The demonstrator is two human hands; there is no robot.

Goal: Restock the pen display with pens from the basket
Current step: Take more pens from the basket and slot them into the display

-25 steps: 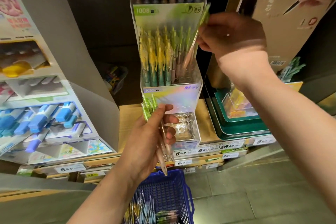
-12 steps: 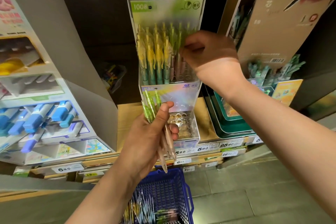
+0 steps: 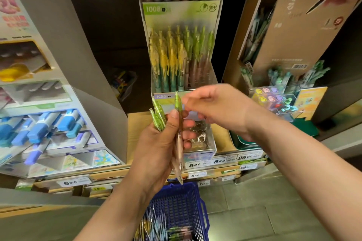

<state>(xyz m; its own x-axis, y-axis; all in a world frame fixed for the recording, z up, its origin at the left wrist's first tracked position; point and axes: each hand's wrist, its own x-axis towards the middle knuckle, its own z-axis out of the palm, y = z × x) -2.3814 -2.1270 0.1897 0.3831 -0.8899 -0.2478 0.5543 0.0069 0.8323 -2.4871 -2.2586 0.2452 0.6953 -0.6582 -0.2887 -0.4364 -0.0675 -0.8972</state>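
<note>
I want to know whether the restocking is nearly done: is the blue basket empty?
No, the blue basket has a heap of pens lying at its bottom.

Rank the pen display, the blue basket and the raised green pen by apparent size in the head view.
1. pen display
2. blue basket, partly cut off below
3. raised green pen

A stationery shop: shelf-edge price tags (image 3: 195, 164), tiered pen display (image 3: 182, 12), blue basket (image 3: 176, 200).
</note>
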